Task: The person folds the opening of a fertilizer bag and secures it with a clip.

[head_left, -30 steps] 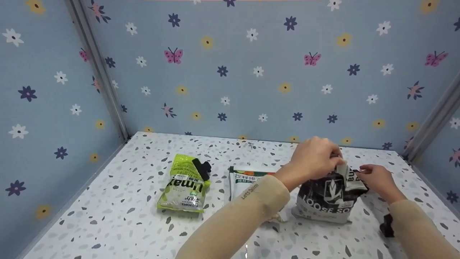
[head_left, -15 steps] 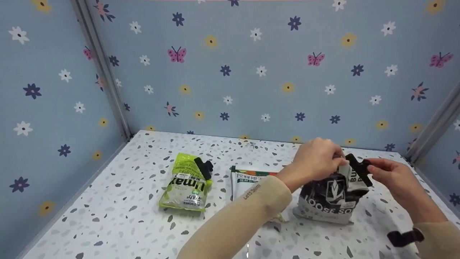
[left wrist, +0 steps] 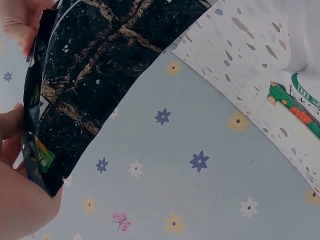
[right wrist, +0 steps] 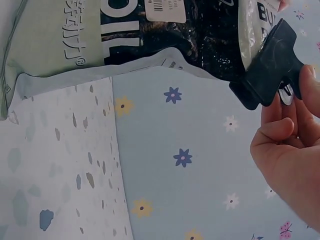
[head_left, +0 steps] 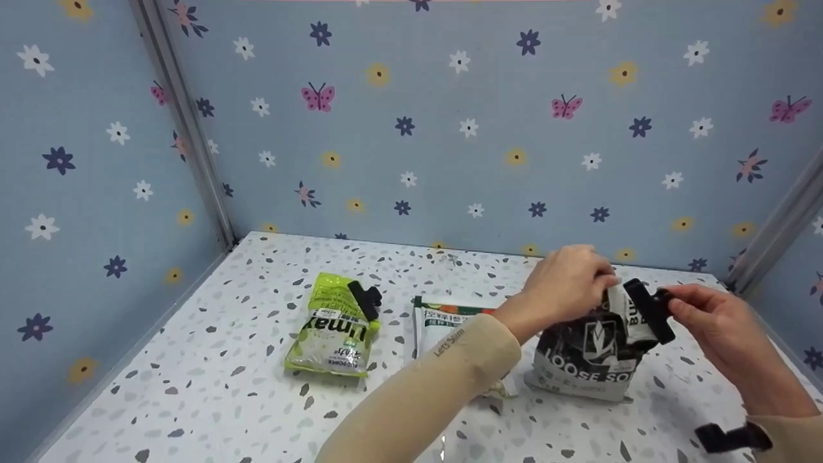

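Observation:
In the head view, a black-and-white bag lettered "LOOSE SO" (head_left: 588, 363) stands on the table with its top folded over. My left hand (head_left: 569, 283) grips that folded top from above; the left wrist view has its fingers curled at the edge of the dark bag (left wrist: 100, 65). A wide black clip (head_left: 649, 312) sits at the fold's right end, and my right hand (head_left: 723, 328) pinches its handles between thumb and fingers. Seen from the right wrist, the clip (right wrist: 272, 65) overlaps the bag's folded edge.
A green "Umax" bag (head_left: 331, 331) with a black clip (head_left: 365, 299) across its upper right corner lies at the left. Between the bags, a white bag with a green strip (head_left: 443, 318) is partly hidden by my left forearm. Patterned panels (head_left: 437, 128) border the table (head_left: 244, 386).
My right hand has moved right and toward me, and the clip it pinches has come into full view at the fold's end. My left hand keeps its hold on the bag top.

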`<state>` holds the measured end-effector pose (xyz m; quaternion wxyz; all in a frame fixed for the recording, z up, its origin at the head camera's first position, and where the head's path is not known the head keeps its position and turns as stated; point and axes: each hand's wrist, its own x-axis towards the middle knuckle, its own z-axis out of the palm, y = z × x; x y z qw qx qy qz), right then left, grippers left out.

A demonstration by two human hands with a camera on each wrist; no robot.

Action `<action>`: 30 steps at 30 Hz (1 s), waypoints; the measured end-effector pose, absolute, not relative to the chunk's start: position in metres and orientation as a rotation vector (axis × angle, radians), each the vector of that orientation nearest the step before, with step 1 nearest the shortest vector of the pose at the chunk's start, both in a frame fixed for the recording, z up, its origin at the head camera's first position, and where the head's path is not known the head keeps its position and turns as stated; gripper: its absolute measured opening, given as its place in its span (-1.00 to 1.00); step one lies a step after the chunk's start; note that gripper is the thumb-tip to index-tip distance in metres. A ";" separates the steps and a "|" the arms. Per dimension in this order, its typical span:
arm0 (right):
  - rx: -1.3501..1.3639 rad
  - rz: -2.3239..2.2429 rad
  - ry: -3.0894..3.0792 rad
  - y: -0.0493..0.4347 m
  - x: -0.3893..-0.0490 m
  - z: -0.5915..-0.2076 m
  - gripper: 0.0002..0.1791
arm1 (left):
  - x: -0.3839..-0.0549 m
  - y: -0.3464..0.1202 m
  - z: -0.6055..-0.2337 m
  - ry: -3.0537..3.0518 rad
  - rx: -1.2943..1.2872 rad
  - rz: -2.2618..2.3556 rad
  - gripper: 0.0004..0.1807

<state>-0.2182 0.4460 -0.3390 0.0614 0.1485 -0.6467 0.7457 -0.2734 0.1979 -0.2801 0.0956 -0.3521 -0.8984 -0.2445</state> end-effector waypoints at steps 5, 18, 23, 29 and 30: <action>0.498 2.158 -2.025 0.439 -0.218 -0.337 -0.74 | -0.274 0.198 -0.280 -2.644 -1.041 -0.817 -0.82; 0.511 2.014 -2.158 0.427 -0.220 -0.346 -0.71 | -0.277 0.193 -0.279 -2.594 -1.084 -0.942 -0.83; 0.483 2.051 -2.183 0.431 -0.219 -0.347 -0.68 | -0.278 0.190 -0.279 -2.602 -1.082 -0.956 -0.84; 0.370 1.770 -2.546 0.433 -0.223 -0.353 -0.72 | -0.281 0.183 -0.281 -2.582 -1.069 -1.010 -0.89; 0.355 1.708 -2.612 0.433 -0.223 -0.354 -0.72 | -0.282 0.181 -0.281 -2.577 -1.065 -1.028 -0.89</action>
